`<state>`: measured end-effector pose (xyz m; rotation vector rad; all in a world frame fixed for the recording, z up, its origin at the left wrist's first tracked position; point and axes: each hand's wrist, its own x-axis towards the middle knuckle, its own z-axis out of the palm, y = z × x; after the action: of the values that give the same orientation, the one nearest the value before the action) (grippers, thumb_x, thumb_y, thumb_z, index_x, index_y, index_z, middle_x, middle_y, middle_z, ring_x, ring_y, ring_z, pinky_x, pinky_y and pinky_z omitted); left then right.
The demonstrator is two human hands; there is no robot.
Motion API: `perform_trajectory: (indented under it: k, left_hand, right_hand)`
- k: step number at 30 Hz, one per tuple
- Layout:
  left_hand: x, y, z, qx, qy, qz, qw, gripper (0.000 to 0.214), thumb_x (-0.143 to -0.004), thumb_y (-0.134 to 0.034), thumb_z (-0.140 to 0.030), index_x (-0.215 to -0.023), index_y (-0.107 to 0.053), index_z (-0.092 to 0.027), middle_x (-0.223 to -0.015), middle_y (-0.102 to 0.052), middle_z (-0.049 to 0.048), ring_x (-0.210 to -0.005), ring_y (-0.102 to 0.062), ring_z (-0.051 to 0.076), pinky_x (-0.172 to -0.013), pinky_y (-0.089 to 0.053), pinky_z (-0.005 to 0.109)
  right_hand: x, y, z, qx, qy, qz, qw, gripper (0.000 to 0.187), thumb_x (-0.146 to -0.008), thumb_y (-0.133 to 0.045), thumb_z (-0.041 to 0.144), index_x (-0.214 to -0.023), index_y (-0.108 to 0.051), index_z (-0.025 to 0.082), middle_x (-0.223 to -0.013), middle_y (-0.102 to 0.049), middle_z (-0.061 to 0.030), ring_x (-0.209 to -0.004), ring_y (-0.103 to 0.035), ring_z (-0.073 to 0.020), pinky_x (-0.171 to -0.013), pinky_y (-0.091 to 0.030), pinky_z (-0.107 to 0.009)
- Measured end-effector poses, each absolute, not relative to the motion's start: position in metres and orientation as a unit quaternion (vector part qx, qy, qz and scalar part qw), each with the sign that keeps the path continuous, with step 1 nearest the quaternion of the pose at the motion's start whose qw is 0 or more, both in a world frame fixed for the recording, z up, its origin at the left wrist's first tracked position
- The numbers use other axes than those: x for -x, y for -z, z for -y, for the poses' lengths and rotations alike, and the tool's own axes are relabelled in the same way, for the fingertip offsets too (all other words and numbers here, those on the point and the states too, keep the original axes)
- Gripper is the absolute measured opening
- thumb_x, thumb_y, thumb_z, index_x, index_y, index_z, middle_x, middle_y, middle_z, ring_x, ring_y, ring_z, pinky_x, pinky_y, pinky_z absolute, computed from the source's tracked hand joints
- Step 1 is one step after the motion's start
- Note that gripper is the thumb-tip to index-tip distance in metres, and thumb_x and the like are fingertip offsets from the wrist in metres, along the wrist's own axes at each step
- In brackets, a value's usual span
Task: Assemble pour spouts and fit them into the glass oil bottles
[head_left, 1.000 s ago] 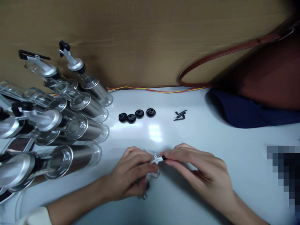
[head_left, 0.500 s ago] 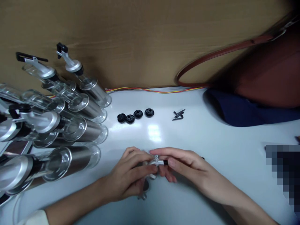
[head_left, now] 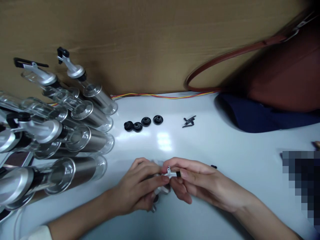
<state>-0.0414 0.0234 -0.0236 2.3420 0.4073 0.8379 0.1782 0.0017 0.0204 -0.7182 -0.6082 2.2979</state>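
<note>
Several metal-sleeved glass bottles [head_left: 85,169] stood clustered at the left of the white table [head_left: 232,156]. At least four carried silver spouts [head_left: 76,71], and the two at the back plainly had black levers [head_left: 63,53]; other glass necks [head_left: 32,103] seemed to have nothing fitted. From this, the work looked partly done.

The piece being worked on, a loose pourer [head_left: 172,174], was between the hands, well apart from the bottles. The left hand [head_left: 141,186] grasped it with thumb and fingers. A black tip [head_left: 178,174] was already on its end, but the small lug [head_left: 168,169] stood up without a lever, so that part appeared undone. The right hand [head_left: 207,181] laid its thumb against the tip; whether its fingers pinched from behind could not be told.

Another silver part [head_left: 153,208] showed beneath the left hand, mostly hidden. Farther back lay four black caps [head_left: 158,119] and, to their right, a little heap of black pieces [head_left: 189,121], apparently spare levers, all unused.
</note>
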Motion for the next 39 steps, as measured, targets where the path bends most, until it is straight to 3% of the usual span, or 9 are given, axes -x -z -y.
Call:
perform_trajectory:
  k: [6, 11, 15, 20, 23, 27, 31, 36, 39]
  left_hand:
    - [0.041, 0.018, -0.024, -0.885, -0.307, -0.16, 0.31, 0.04, -0.099, -0.03, -0.025, -0.138, -0.032, -0.02, -0.112, -0.059, 0.0114, -0.106, -0.054, 0.018, -0.089, -0.043, 0.036]
    - [0.038, 0.016, -0.024, -0.869, -0.328, -0.173, 0.329, 0.042, -0.099, -0.03, -0.026, -0.141, -0.028, -0.021, -0.11, -0.062, 0.011, -0.103, -0.058, 0.019, -0.087, -0.047, 0.036]
    - [0.038, 0.019, -0.023, -0.833, -0.353, -0.211, 0.37, 0.042, -0.098, -0.03, -0.03, -0.14, -0.031, -0.024, -0.109, -0.062, 0.0106, -0.099, -0.06, 0.02, -0.083, -0.05, 0.038]
    - [0.039, 0.016, -0.023, -0.828, -0.343, -0.219, 0.385, 0.042, -0.099, -0.03, -0.03, -0.14, -0.031, -0.024, -0.11, -0.061, 0.0122, -0.1, -0.059, 0.021, -0.08, -0.052, 0.037]
    - [0.039, 0.016, -0.024, -0.833, -0.335, -0.214, 0.385, 0.043, -0.099, -0.029, -0.031, -0.141, -0.03, -0.024, -0.109, -0.061, 0.0124, -0.099, -0.059, 0.021, -0.08, -0.052, 0.038]
    - [0.038, 0.019, -0.023, -0.828, -0.338, -0.224, 0.386, 0.042, -0.099, -0.03, -0.031, -0.141, -0.031, -0.025, -0.11, -0.061, 0.0113, -0.1, -0.059, 0.021, -0.081, -0.052, 0.037]
    - [0.038, 0.018, -0.024, -0.826, -0.318, -0.237, 0.401, 0.041, -0.099, -0.032, -0.031, -0.14, -0.032, -0.025, -0.113, -0.06, 0.0111, -0.103, -0.058, 0.02, -0.084, -0.05, 0.036]
    - [0.037, 0.012, -0.027, -0.826, -0.299, -0.235, 0.417, 0.039, -0.097, -0.037, -0.026, -0.137, -0.035, -0.025, -0.114, -0.059, 0.01, -0.107, -0.056, 0.02, -0.087, -0.049, 0.034]
    - [0.037, 0.012, -0.027, -0.819, -0.302, -0.239, 0.426, 0.038, -0.096, -0.04, -0.024, -0.135, -0.037, -0.024, -0.113, -0.059, 0.0099, -0.106, -0.055, 0.02, -0.087, -0.049, 0.033]
  right_hand:
    - [-0.173, -0.02, -0.001, 0.3, -0.863, 0.218, 0.342, 0.029, -0.082, -0.066, 0.039, -0.1, -0.062, 0.016, -0.061, -0.04, 0.0046, -0.055, -0.037, -0.0086, -0.055, -0.037, -0.023]
    - [-0.174, -0.022, -0.001, 0.332, -0.828, 0.287, 0.348, 0.032, -0.086, -0.06, 0.043, -0.104, -0.064, 0.017, -0.062, -0.045, 0.0033, -0.058, -0.045, -0.0103, -0.061, -0.043, -0.026]
    - [-0.174, -0.027, -0.002, 0.426, -0.715, 0.43, 0.351, 0.028, -0.092, -0.052, 0.038, -0.111, -0.062, 0.021, -0.068, -0.059, 0.001, -0.071, -0.059, -0.0134, -0.074, -0.049, -0.03]
    - [-0.173, -0.027, 0.002, 0.525, -0.523, 0.54, 0.398, 0.012, -0.086, -0.06, 0.028, -0.089, -0.069, 0.021, -0.076, -0.068, -0.0015, -0.07, -0.064, -0.0132, -0.065, -0.052, -0.026]
    - [-0.174, -0.023, 0.004, 0.53, -0.459, 0.585, 0.408, 0.009, -0.086, -0.06, 0.026, -0.085, -0.068, 0.021, -0.078, -0.07, -0.0019, -0.069, -0.065, -0.0133, -0.063, -0.052, -0.025]
    - [-0.172, -0.02, 0.007, 0.528, -0.459, 0.588, 0.405, 0.011, -0.084, -0.062, 0.025, -0.094, -0.065, 0.022, -0.079, -0.068, -0.0016, -0.072, -0.065, -0.0135, -0.064, -0.053, -0.024]
    - [-0.166, -0.021, 0.008, 0.519, -0.528, 0.568, 0.359, 0.04, -0.08, -0.066, 0.024, -0.119, -0.055, 0.025, -0.081, -0.066, -0.0002, -0.074, -0.065, -0.0133, -0.061, -0.054, -0.023]
    - [-0.166, -0.023, 0.006, 0.536, -0.518, 0.577, 0.333, 0.025, -0.078, -0.069, 0.026, -0.101, -0.061, 0.023, -0.073, -0.064, 0.0019, -0.067, -0.063, -0.012, -0.062, -0.054, -0.022]
    - [-0.166, -0.023, 0.007, 0.537, -0.486, 0.599, 0.342, 0.029, -0.078, -0.069, 0.025, -0.106, -0.06, 0.023, -0.075, -0.065, 0.0013, -0.068, -0.064, -0.0124, -0.065, -0.056, -0.024]
